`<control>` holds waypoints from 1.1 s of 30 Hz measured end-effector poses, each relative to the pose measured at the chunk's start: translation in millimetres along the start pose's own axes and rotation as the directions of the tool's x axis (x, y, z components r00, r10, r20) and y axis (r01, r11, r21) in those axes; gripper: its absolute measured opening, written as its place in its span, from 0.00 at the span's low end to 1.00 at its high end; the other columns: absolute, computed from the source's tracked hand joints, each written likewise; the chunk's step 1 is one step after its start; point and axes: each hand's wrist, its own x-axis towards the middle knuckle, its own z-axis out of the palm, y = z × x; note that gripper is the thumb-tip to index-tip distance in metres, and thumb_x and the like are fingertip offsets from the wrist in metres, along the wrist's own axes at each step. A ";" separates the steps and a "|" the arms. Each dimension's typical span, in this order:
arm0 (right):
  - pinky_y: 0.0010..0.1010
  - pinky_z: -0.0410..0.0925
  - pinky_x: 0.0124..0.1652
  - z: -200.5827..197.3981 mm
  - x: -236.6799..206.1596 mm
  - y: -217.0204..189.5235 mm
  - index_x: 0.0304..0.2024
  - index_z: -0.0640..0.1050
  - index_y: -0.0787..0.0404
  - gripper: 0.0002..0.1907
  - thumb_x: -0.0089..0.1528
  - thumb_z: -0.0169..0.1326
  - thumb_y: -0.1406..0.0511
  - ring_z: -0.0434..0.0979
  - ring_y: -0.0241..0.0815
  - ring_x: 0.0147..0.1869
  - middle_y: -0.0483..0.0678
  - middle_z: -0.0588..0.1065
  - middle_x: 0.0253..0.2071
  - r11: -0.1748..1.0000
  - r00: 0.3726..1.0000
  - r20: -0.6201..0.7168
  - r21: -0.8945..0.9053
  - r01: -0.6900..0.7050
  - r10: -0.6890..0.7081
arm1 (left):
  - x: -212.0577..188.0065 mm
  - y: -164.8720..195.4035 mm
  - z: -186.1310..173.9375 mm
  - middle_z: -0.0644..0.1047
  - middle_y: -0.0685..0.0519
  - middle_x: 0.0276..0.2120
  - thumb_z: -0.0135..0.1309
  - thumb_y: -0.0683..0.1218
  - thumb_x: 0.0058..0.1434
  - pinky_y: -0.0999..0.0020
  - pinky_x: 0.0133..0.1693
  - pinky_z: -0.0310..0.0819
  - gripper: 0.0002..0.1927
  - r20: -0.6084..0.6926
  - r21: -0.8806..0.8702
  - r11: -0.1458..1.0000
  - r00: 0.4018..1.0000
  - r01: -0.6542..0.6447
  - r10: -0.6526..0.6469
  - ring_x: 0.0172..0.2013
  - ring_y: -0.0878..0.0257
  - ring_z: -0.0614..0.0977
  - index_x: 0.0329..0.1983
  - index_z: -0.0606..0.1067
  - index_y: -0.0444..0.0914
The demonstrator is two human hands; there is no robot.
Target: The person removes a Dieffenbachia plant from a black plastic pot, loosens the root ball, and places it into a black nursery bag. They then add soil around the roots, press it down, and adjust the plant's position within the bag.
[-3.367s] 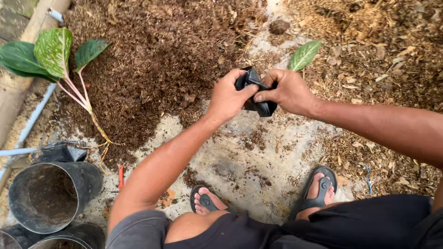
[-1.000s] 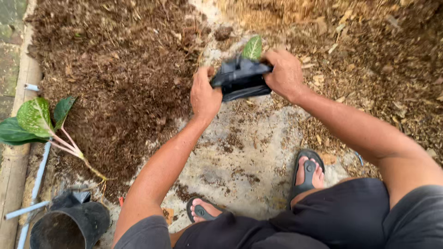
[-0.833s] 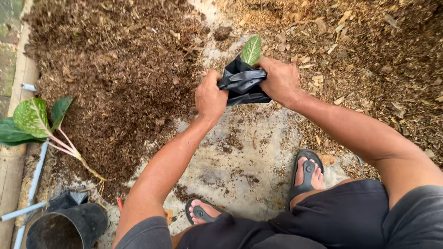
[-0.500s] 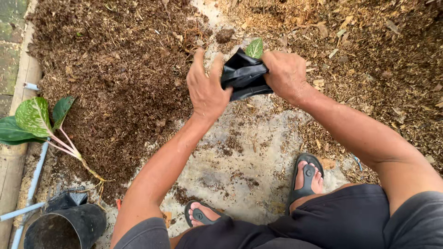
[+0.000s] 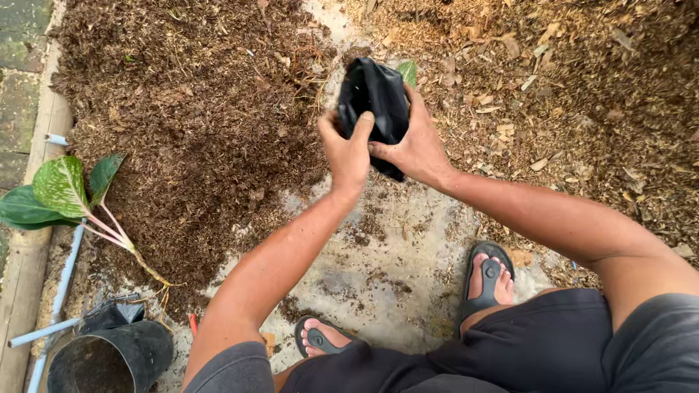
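Observation:
Both my hands hold a black plastic grow bag (image 5: 373, 94) above the ground. My left hand (image 5: 346, 151) grips the bag's near left edge with the thumb over it. My right hand (image 5: 413, 145) clasps the bag's right side from behind. The bag stands roughly upright and crumpled; its inside is hidden. A green leaf (image 5: 408, 71) peeks out just behind the bag.
Dark soil mix (image 5: 182, 109) is heaped to the left, lighter coarse mulch (image 5: 582, 87) to the right, bare concrete (image 5: 378, 255) between. An uprooted plant with speckled green leaves (image 5: 62, 191) lies at far left. A black pot (image 5: 109, 358) sits at lower left beside pale pipes. My sandalled feet (image 5: 489, 273) rest below.
The bag has been turned from lying flat and wide between my hands to standing upright. My left hand has shifted from its open palm position to gripping the bag's edge.

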 end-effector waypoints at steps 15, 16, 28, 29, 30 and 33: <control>0.41 0.75 0.45 -45.8 5.1 22.2 0.52 0.77 0.68 0.22 0.54 0.63 0.76 0.77 0.54 0.50 0.61 0.73 0.49 0.661 0.721 0.069 -0.348 0.665 -0.689 | -10.3 26.6 -39.1 0.77 0.49 0.36 0.60 0.35 0.57 0.63 0.40 0.75 0.10 0.176 0.425 0.700 0.811 -0.574 0.558 0.37 0.57 0.81 0.38 0.73 0.38; 0.40 0.75 0.43 -48.5 7.9 23.5 0.49 0.79 0.65 0.20 0.55 0.63 0.76 0.77 0.52 0.48 0.57 0.75 0.46 0.700 0.782 0.068 -0.405 0.589 -0.619 | -7.0 22.3 -42.2 0.75 0.48 0.33 0.59 0.35 0.56 0.63 0.38 0.73 0.09 0.160 0.451 0.687 0.809 -0.570 0.566 0.35 0.57 0.79 0.35 0.72 0.37; 0.33 0.77 0.35 -78.8 18.1 16.7 0.40 0.78 0.60 0.09 0.63 0.66 0.69 0.82 0.44 0.40 0.52 0.79 0.40 0.371 0.468 0.016 -0.588 0.719 -0.883 | -9.3 44.6 -68.3 0.62 0.45 0.65 0.58 0.51 0.57 0.58 0.50 0.78 0.28 0.304 0.448 0.772 0.889 -0.451 0.343 0.49 0.48 0.79 0.59 0.68 0.37; 0.33 0.77 0.35 -73.2 17.1 14.3 0.40 0.78 0.59 0.08 0.63 0.66 0.68 0.82 0.44 0.40 0.51 0.79 0.39 0.354 0.449 0.036 -0.561 0.749 -0.893 | -7.2 48.1 -62.5 0.62 0.45 0.65 0.59 0.53 0.56 0.59 0.42 0.81 0.29 0.299 0.404 0.868 0.938 -0.290 0.174 0.42 0.51 0.81 0.58 0.68 0.38; 0.33 0.77 0.35 -67.0 17.3 12.1 0.40 0.78 0.59 0.08 0.64 0.66 0.66 0.82 0.44 0.39 0.51 0.79 0.39 0.328 0.420 0.056 -0.535 0.779 -0.906 | -6.2 49.3 -54.7 0.68 0.46 0.60 0.59 0.52 0.57 0.60 0.44 0.79 0.23 0.373 0.491 0.805 0.915 -0.333 0.151 0.44 0.54 0.81 0.54 0.72 0.38; 0.35 0.80 0.40 -52.3 20.0 9.1 0.41 0.77 0.58 0.08 0.65 0.65 0.66 0.84 0.46 0.42 0.52 0.80 0.40 0.293 0.375 0.080 -0.485 0.824 -0.924 | -3.4 45.2 -38.2 0.81 0.50 0.47 0.60 0.48 0.58 0.64 0.46 0.76 0.12 0.446 0.590 0.703 0.886 -0.397 0.127 0.44 0.62 0.82 0.44 0.81 0.39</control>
